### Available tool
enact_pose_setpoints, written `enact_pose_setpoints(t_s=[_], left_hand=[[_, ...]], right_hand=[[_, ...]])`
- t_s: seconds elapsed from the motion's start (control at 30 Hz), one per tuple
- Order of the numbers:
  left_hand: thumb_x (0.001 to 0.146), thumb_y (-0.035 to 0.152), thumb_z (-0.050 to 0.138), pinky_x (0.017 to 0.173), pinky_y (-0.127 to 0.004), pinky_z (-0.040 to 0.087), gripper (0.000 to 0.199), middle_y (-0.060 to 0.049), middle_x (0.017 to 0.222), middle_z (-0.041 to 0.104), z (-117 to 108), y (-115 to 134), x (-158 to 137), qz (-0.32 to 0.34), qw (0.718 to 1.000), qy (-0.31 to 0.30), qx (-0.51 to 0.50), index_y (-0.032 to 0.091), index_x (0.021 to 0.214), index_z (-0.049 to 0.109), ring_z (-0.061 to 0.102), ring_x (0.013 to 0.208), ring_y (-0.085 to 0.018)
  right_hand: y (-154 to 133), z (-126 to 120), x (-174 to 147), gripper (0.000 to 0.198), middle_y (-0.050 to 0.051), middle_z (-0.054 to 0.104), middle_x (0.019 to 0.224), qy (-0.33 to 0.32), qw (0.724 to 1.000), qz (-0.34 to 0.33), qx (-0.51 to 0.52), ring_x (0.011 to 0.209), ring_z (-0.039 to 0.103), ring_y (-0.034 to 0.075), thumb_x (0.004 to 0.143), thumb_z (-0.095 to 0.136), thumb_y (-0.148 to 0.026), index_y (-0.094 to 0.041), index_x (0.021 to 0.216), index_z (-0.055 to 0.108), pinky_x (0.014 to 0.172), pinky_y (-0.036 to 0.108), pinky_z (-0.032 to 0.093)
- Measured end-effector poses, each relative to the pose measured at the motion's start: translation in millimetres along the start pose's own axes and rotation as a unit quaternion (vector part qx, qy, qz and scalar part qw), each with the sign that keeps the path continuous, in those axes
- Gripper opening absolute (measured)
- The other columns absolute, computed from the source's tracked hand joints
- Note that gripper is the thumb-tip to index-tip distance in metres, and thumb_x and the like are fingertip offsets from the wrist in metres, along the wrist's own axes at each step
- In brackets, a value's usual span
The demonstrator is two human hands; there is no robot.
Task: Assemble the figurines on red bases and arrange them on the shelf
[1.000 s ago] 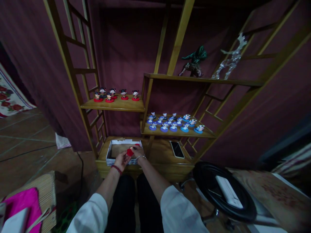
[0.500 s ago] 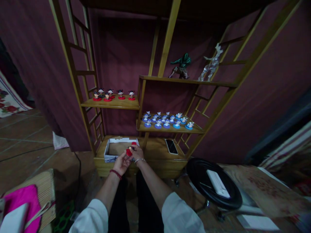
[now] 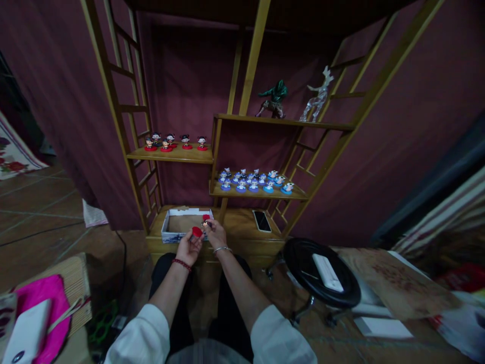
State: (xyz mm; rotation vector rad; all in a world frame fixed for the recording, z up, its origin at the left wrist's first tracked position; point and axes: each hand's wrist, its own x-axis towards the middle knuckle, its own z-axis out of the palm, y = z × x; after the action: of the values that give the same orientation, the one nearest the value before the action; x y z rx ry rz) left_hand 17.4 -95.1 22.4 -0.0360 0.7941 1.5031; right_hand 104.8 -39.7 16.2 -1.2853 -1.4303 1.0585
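My left hand (image 3: 190, 246) is closed on a round red base (image 3: 197, 232), held up in front of the cardboard box. Just to its right, my right hand (image 3: 215, 233) pinches a small dark-haired figurine (image 3: 206, 224). The base and the figurine look apart, though the fingers partly cover the figurine. Behind the hands stands the open shallow box (image 3: 169, 236), with a brown bottom and a red piece (image 3: 206, 217) at its right back corner. Figurines on red bases (image 3: 185, 141) stand on the left shelf above.
Purple and blue figurines (image 3: 241, 186) crowd the lower right shelf. Above them are a green hooded statue (image 3: 275, 98) and a clear deer (image 3: 319, 96). A phone (image 3: 261, 221) lies right of the box. A black stool (image 3: 303, 268) holds a white object (image 3: 328, 273).
The red base and the figurine, close together before, are now farther apart, one in each hand. My view has shifted slightly, and my knees have come up into it.
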Motion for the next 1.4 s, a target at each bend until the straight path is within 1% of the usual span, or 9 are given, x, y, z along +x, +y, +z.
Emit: enact_pose_setpoints(t_s=[0.1,0.23,0.33,0.6,0.67,0.8,0.93,1.17,1.4], left_hand=[[0.083,0.025,0.045,0.046,-0.018,0.045,0.016,-0.006,0.069,0.061,-1.3,0.9,0.4,0.0,1.0,-0.002,-0.002,0.013,0.077,0.055,0.061,0.059,-0.012],[0.083,0.025,0.045,0.047,-0.019,0.046,0.015,-0.006,0.072,0.062,-0.5,1.5,4.1,0.002,1.0,-0.004,-0.008,0.013,0.078,0.054,0.06,0.059,-0.011],[0.083,0.025,0.045,0.046,-0.018,0.046,0.015,-0.007,0.072,0.062,1.8,2.1,8.1,0.001,1.0,-0.003,-0.008,0.013,0.079,0.054,0.059,0.057,-0.011],[0.083,0.027,0.045,0.044,-0.017,0.044,0.017,-0.005,0.064,0.06,9.0,9.1,19.0,-0.003,1.0,0.014,-0.004,0.013,0.077,0.054,0.059,0.055,-0.011],[0.084,0.028,0.045,0.045,-0.017,0.044,0.019,-0.005,0.066,0.06,8.7,9.6,20.3,-0.003,1.0,0.014,-0.006,0.013,0.078,0.055,0.059,0.056,-0.011],[0.084,0.032,0.045,0.045,-0.017,0.043,0.023,-0.006,0.067,0.061,7.4,8.4,20.0,-0.001,1.0,-0.006,-0.007,0.012,0.077,0.056,0.059,0.058,-0.011],[0.083,0.032,0.046,0.044,-0.017,0.041,0.021,-0.004,0.067,0.061,8.5,3.8,18.4,-0.001,1.0,-0.008,-0.006,0.014,0.078,0.056,0.06,0.061,-0.011],[0.082,0.032,0.049,0.045,-0.017,0.039,0.02,-0.003,0.071,0.063,9.0,-6.7,20.1,-0.016,0.999,-0.031,0.002,0.015,0.082,0.059,0.058,0.059,-0.01],[0.08,0.027,0.052,0.047,-0.017,0.04,0.017,-0.003,0.069,0.063,10.0,-5.9,19.2,-0.012,0.999,-0.039,-0.008,0.013,0.079,0.06,0.056,0.058,-0.009]], right_hand=[[1.5,-3.9,-3.6,0.028,-0.001,0.065,0.073,-0.008,1.0,0.002,0.012,0.069,0.061,0.013,0.07,0.051,-0.03,-0.019,0.094,0.058,0.065,0.024,0.049],[0.1,-7.8,-1.3,0.03,0.0,0.065,0.073,0.016,1.0,-0.008,0.01,0.068,0.061,0.014,0.067,0.054,-0.036,-0.017,0.09,0.058,0.064,0.025,0.048],[-0.5,-10.0,2.4,0.028,0.0,0.065,0.072,0.014,1.0,-0.012,0.014,0.067,0.061,0.014,0.067,0.053,-0.038,-0.017,0.085,0.059,0.062,0.024,0.047],[2.0,-12.2,10.4,0.024,-0.001,0.065,0.074,0.016,0.999,0.0,0.046,0.07,0.059,0.014,0.065,0.055,-0.036,-0.018,0.079,0.061,0.066,0.024,0.046],[-1.6,-13.4,8.3,0.025,0.0,0.065,0.073,0.008,0.998,0.009,0.068,0.069,0.059,0.014,0.064,0.057,-0.037,-0.017,0.079,0.062,0.063,0.024,0.046],[-8.9,-15.6,3.4,0.028,0.0,0.064,0.069,0.003,0.993,0.044,0.109,0.062,0.057,0.012,0.062,0.059,-0.036,-0.016,0.081,0.062,0.055,0.021,0.044],[-7.2,-16.1,2.7,0.03,0.001,0.063,0.07,0.001,0.99,0.058,0.13,0.059,0.055,0.011,0.062,0.06,-0.036,-0.015,0.083,0.063,0.049,0.019,0.042],[3.6,-17.1,2.4,0.031,0.001,0.064,0.073,-0.009,0.989,0.049,0.139,0.062,0.056,0.011,0.063,0.06,-0.035,-0.014,0.086,0.063,0.052,0.019,0.043],[2.6,-14.8,1.2,0.03,0.0,0.064,0.071,-0.02,0.986,0.048,0.16,0.057,0.054,0.009,0.061,0.062,-0.034,-0.015,0.084,0.062,0.052,0.019,0.043]])
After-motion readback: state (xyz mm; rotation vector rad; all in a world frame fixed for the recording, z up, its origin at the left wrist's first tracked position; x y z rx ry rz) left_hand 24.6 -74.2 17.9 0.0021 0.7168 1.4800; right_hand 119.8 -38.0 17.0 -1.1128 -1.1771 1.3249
